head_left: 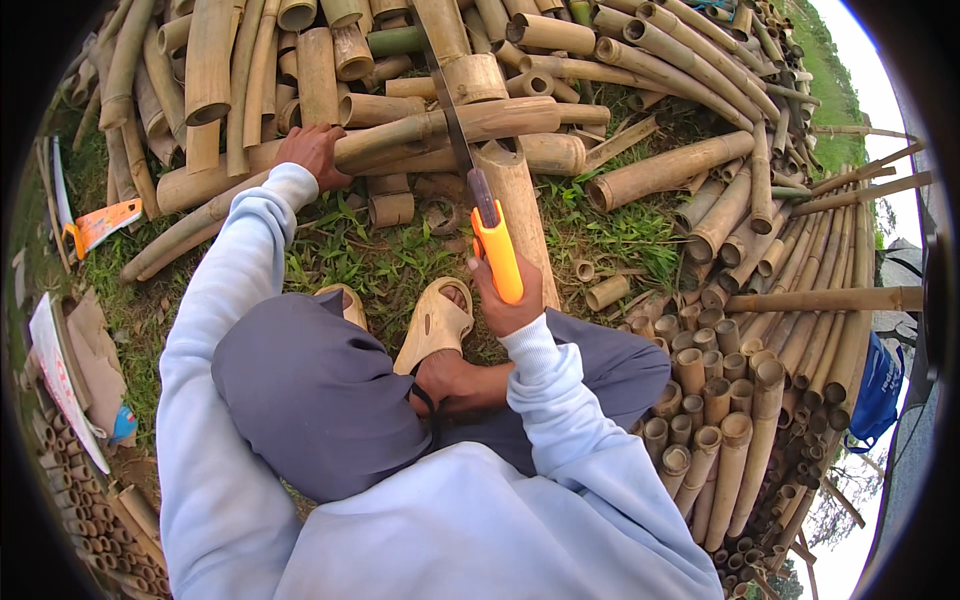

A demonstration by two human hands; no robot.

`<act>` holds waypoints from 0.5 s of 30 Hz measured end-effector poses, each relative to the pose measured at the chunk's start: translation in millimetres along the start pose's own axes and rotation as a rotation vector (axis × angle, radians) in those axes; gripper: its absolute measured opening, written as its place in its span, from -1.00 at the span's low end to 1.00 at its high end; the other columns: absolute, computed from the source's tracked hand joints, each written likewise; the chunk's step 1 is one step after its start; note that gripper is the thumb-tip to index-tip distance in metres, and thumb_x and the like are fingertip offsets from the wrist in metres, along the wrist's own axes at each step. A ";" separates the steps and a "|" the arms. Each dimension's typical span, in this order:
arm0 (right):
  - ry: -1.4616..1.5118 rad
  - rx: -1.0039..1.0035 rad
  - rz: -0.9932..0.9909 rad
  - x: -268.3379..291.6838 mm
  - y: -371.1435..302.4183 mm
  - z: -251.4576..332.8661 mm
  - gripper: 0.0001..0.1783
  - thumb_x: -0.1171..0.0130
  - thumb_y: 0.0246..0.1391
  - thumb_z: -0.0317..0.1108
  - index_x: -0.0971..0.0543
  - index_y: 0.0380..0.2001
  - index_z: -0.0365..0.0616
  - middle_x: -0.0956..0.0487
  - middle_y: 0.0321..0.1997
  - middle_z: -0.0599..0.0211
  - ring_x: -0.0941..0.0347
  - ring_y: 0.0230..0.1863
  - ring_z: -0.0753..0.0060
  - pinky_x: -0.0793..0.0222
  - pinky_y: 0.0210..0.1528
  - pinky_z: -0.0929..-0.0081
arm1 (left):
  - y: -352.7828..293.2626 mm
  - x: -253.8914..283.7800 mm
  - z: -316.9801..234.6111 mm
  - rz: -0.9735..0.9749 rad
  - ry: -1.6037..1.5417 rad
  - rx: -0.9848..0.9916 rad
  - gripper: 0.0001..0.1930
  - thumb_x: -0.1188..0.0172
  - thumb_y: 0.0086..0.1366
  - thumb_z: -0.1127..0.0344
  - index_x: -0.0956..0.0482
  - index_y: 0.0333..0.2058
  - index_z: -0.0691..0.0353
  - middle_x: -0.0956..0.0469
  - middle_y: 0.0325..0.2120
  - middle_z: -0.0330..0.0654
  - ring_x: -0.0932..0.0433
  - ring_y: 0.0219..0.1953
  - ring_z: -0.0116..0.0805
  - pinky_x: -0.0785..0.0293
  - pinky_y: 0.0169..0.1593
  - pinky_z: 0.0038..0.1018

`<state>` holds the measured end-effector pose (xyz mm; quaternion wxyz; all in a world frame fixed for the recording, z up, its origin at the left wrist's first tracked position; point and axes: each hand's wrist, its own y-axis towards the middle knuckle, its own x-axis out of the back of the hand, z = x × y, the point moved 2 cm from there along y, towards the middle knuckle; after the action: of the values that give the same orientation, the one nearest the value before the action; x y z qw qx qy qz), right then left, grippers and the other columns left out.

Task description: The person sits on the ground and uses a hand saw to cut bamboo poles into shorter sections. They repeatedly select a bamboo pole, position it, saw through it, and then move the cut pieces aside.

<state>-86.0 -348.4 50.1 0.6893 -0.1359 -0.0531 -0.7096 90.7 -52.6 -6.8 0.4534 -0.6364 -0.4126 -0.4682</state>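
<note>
My right hand [510,306] is closed around the orange handle of a handsaw [499,248]. The saw's long dark blade points away from me and lies across a bamboo pole [400,131], near its right end. My left hand [312,157] grips bamboo farther left, fingers over its far side and partly hidden. That pole slants from lower left to upper right over other bamboo lengths. Under the blade, a thick bamboo piece [515,200] runs toward me between the pole and my right hand.
Cut bamboo [210,60] is heaped across the far side. Upright bamboo tubes [735,430] stand packed at the right, beside a blue bag [878,395]. Another orange-handled saw [105,222] is at the left. My sandalled foot [437,325] rests on grass close to the work.
</note>
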 end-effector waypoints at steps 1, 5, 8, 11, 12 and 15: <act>-0.068 0.021 -0.015 10.6 -25.3 -3.1 -0.84 -0.28 0.22 -0.43 -0.63 -0.18 -0.27 -0.60 -0.50 0.26 -0.53 -0.53 0.43 -0.44 -0.42 0.45 | 2.0 -0.9 1.6 -0.004 0.000 0.009 -0.26 -0.57 -0.09 0.03 -0.60 0.11 0.14 -0.59 0.07 -0.08 -0.53 0.14 -0.12 -0.37 0.25 -0.26; -0.277 0.033 0.019 45.2 -149.4 9.3 -0.68 -0.29 0.16 -0.49 -0.64 0.00 -0.29 -0.68 -0.35 0.07 -0.66 -0.38 0.23 -0.53 -0.24 0.41 | -8.3 -1.3 6.4 -0.030 -0.040 0.030 -0.27 -0.57 -0.15 0.07 -0.61 0.06 0.17 -0.58 -0.06 -0.10 -0.52 0.09 -0.07 -0.40 0.21 -0.20; -0.271 0.071 0.002 47.7 -134.4 9.0 -0.62 -0.27 0.16 -0.51 -0.63 0.06 -0.31 -0.71 -0.26 0.04 -0.70 -0.29 0.24 -0.55 -0.15 0.43 | -4.2 0.6 1.5 0.028 -0.050 0.048 -0.28 -0.57 -0.07 0.06 -0.59 0.11 0.14 -0.60 0.00 -0.10 -0.55 0.11 -0.12 -0.43 0.24 -0.22; -0.199 0.059 -0.022 15.7 -18.1 -1.8 -0.88 -0.27 0.23 -0.44 -0.56 -0.34 -0.28 -0.50 -0.61 0.31 -0.42 -0.57 0.52 -0.33 -0.49 0.43 | -1.8 -1.3 -4.3 0.000 -0.035 -0.003 -0.27 -0.57 -0.07 0.05 -0.60 0.11 0.17 -0.61 0.01 -0.09 -0.56 0.10 -0.08 -0.46 0.23 -0.21; -0.138 0.125 -0.045 8.7 13.5 -7.2 -0.86 -0.28 0.24 -0.41 -0.57 -0.33 -0.28 -0.50 -0.60 0.32 -0.42 -0.57 0.54 -0.34 -0.50 0.44 | 6.2 6.0 -12.6 0.011 -0.034 -0.026 -0.26 -0.57 -0.07 0.03 -0.60 0.11 0.17 -0.61 0.02 -0.09 -0.56 0.10 -0.07 -0.45 0.23 -0.21; -0.040 0.048 -0.005 -6.7 18.3 3.7 -0.84 -0.29 0.24 -0.40 -0.57 -0.31 -0.28 -0.50 -0.60 0.31 -0.44 -0.55 0.55 -0.36 -0.48 0.44 | 7.6 2.8 -0.7 0.025 0.023 -0.018 -0.25 -0.56 -0.07 0.00 -0.59 0.11 0.18 -0.62 0.02 -0.08 -0.56 0.10 -0.06 -0.45 0.22 -0.21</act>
<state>-67.3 -341.8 49.9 0.6896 -0.1333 -0.0844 -0.7068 98.4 -54.9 -5.4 0.4584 -0.6401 -0.3949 -0.4735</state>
